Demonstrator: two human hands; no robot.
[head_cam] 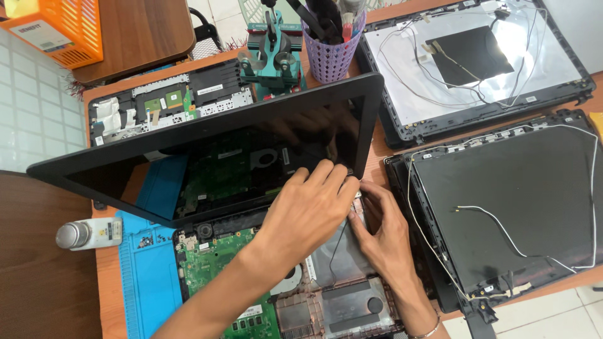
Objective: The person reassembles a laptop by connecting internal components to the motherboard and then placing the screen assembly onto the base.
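Note:
An opened laptop base (226,263) with a green circuit board lies on a blue mat (147,270). Its black screen panel (207,150) is tilted up above it. My left hand (308,210) rests with its fingers at the panel's lower right corner, by the hinge. Just to the right, my right hand (380,229) has its fingers curled at the same hinge area, touching the base. I cannot tell whether either hand grips a small part.
Two laptop lid shells with loose wires lie at the right (521,207) and back right (477,63). A keyboard frame (169,100), a teal clamp (271,56), a purple tool cup (331,56), an orange basket (63,28) and a small white bottle (91,233) stand around.

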